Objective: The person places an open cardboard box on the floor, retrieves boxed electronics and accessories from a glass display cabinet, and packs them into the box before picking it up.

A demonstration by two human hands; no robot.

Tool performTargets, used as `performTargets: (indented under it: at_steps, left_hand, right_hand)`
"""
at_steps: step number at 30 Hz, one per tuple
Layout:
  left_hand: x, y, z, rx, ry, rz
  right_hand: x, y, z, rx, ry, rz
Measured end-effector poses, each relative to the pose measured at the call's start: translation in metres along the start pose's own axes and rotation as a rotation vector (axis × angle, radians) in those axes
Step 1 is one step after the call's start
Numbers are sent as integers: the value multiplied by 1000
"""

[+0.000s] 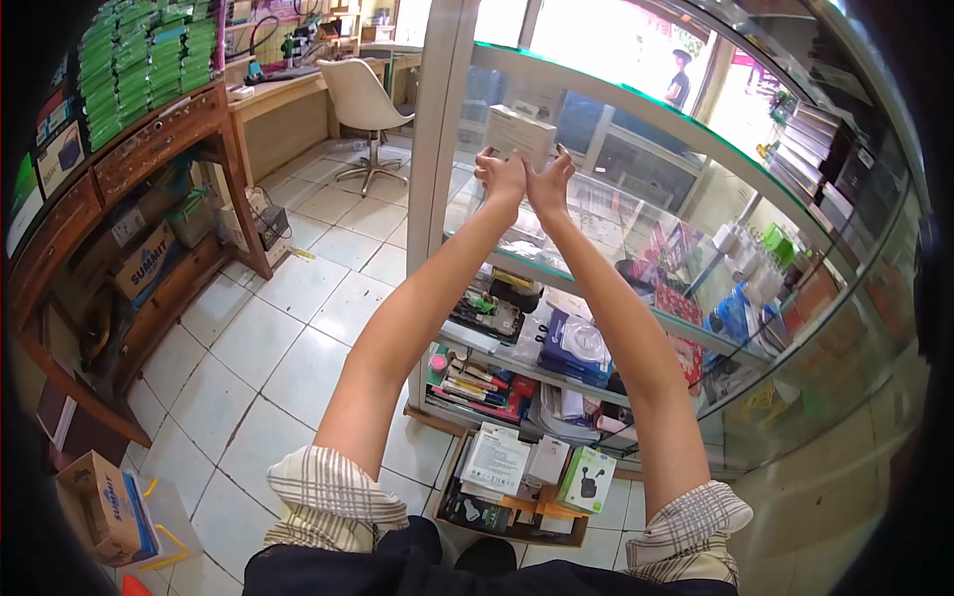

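I count one small white cardboard box [520,132], held up at about twelve o'clock in my view, and two bare hands on it. My left hand [502,177] grasps its lower left corner and my right hand [550,181] its lower right, fingers wrapped on the underside, both arms stretched out. The box sits just above the green-edged glass shelf [636,96] of the display cabinet, beside the white cabinet post [437,149]. It is plain, pale, rectangular, with faint print I cannot read. Below, at six o'clock, a wooden tray [517,512] holds several white boxes and one green-and-white earbud box [586,479]. At eleven o'clock stands one white swivel chair [365,99]; at nine o'clock, a wooden shelf unit [129,199].
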State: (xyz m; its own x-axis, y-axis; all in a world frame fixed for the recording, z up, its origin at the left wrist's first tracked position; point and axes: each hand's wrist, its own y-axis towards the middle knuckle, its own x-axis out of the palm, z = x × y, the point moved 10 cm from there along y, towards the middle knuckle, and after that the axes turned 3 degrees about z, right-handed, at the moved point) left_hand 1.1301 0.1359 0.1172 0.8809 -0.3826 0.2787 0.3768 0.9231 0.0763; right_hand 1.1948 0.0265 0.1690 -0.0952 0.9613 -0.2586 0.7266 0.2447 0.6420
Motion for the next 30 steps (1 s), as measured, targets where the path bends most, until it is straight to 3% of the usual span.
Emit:
performTargets:
  at_steps: [5, 8, 11, 13, 14, 19, 20, 23, 25, 30]
  left_hand:
    - [10, 23, -7, 54, -44, 8]
    - [14, 19, -2, 105, 128, -44]
    - [4, 16, 6, 195, 176, 57]
    - [-2, 5, 26, 436, 146, 49]
    - [-3, -2, 23, 434, 148, 37]
    - [-18, -86, 61, 754, 325, -94]
    - [-25, -100, 60, 737, 335, -111]
    - [-52, -168, 68, 940, 178, -292]
    - [-72, -203, 54, 840, 218, -404]
    - [-121, -267, -21, 611, 302, -615]
  right_hand:
    - [22, 24, 17, -43, 88, -4]
    - [15, 16, 12, -30, 62, -11]
    - [-2, 3, 4, -43, 44, 19]
    - [-16, -8, 5, 40, 41, 19]
    - [-26, -14, 2, 46, 37, 28]
    - [-71, -58, 4, 158, 259, -8]
    - [-83, -72, 4, 187, 270, -20]
    - [-134, -126, -22, 153, 360, 12]
    - [-160, -159, -32, 61, 372, 24]
    - [-177, -258, 5, 144, 236, -3]
